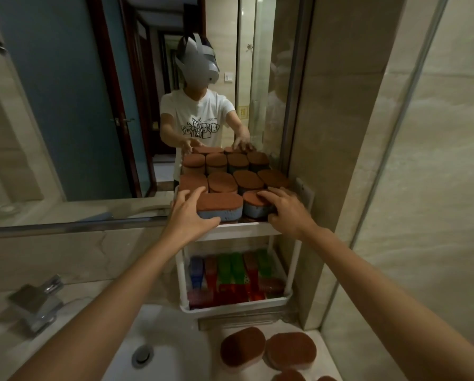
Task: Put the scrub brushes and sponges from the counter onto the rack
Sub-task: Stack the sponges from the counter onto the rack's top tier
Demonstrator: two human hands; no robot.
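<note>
fingers: left hand (192,215) gripped a sponge (220,206); right hand (285,209) rested spread on another (255,206).
rack (238,232): top shelf nearly full.
table (321,361): several sponges (291,350) left.

Both bare arms reach forward and upward from the bottom corners of the view, forearms converging toward the middle. The left hand (190,215) is raised at the end of a nearly straight arm, palm turned inward and to the right, fingers spread and lightly curled, thumb stretched out low beneath them, so the hand forms an open cup. The right hand (284,211) is palm down, wrist slightly bent, fingers splayed and pointing left and forward, their tips pressed flat, the thumb tucked low on the near side. The two hands are level with each other and near, but not touching. Neither hand is closed into a fist.
</note>
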